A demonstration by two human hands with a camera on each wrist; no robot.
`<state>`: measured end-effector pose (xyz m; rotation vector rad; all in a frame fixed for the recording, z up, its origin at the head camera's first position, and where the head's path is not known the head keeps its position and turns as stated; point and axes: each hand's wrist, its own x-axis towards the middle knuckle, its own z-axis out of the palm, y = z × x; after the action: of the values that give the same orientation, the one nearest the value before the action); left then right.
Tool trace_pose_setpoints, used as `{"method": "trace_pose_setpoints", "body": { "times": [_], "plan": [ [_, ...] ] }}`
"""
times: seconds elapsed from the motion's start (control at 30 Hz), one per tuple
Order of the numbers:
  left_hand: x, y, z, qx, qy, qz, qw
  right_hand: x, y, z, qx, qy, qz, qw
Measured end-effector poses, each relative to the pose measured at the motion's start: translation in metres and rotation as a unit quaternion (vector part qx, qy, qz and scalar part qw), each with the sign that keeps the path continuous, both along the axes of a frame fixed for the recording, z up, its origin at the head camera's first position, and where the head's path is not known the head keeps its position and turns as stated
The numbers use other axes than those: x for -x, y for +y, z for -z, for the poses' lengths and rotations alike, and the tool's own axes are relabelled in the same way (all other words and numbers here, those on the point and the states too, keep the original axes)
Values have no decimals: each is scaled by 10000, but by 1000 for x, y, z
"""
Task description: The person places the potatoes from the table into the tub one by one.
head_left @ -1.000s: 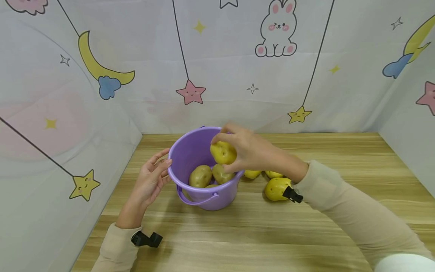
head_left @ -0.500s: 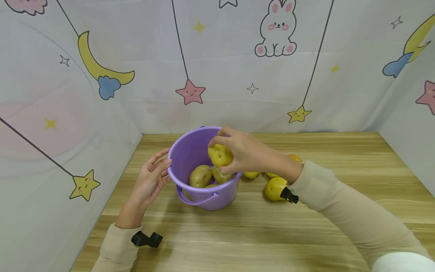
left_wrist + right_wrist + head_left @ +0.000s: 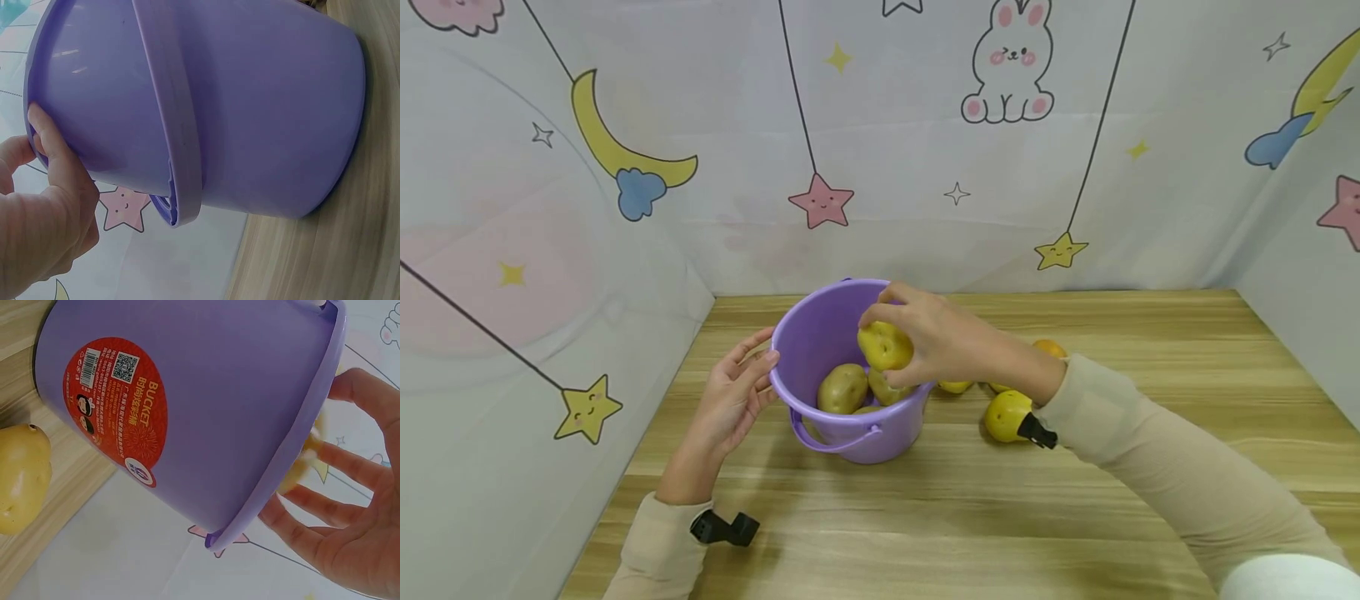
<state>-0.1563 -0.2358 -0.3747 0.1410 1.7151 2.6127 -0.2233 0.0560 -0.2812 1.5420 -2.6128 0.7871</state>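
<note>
A purple bucket (image 3: 868, 437) stands on the wooden table, its handle hanging down at the front. At the bucket's left rim is my left hand (image 3: 730, 400), thumb over the edge and fingers outside, pinching it. Inside lie several brownish potatoes (image 3: 842, 389). Just above them, within the mouth of the bucket, my right hand (image 3: 936, 333) holds a yellow pear (image 3: 886, 346) between thumb and fingers. In the right wrist view the bucket rim (image 3: 294, 447) hides most of the held pear.
Right of the bucket another yellow pear (image 3: 1006, 417) lies on the table (image 3: 925, 525). Behind it are more yellow fruits (image 3: 955, 387), partly hidden by my right arm, and an orange fruit (image 3: 1049, 348). A patterned cloth (image 3: 895, 150) encloses the back and sides.
My right hand has shifted slightly left and lower with the pear, further into the bucket. The orange fruit shows more beyond my arm. My left hand stays on the rim.
</note>
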Motion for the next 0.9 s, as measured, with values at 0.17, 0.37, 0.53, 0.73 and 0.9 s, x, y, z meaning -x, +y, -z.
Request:
{"method": "trace_pose_setpoints", "body": {
  "times": [0.17, 0.37, 0.53, 0.73, 0.9],
  "plan": [
    [0, 1, 0, 25, 5, -1, 10000, 0, 2, -4, 112, -4, 39, 9999],
    [1, 0, 0, -36, 33, 26, 10000, 1, 4, -6, 239, 76, 10, 9997],
    [1, 0, 0, -79, 27, 21, 10000, 1, 7, -5, 286, 74, 108, 9995],
    [0, 0, 1, -91, 47, 42, 9999, 2, 11, -5, 453, 195, 195, 9986],
    [0, 0, 1, -68, 69, 47, 9999, 4, 15, -3, 618, 223, 248, 9975]
  ]
}}
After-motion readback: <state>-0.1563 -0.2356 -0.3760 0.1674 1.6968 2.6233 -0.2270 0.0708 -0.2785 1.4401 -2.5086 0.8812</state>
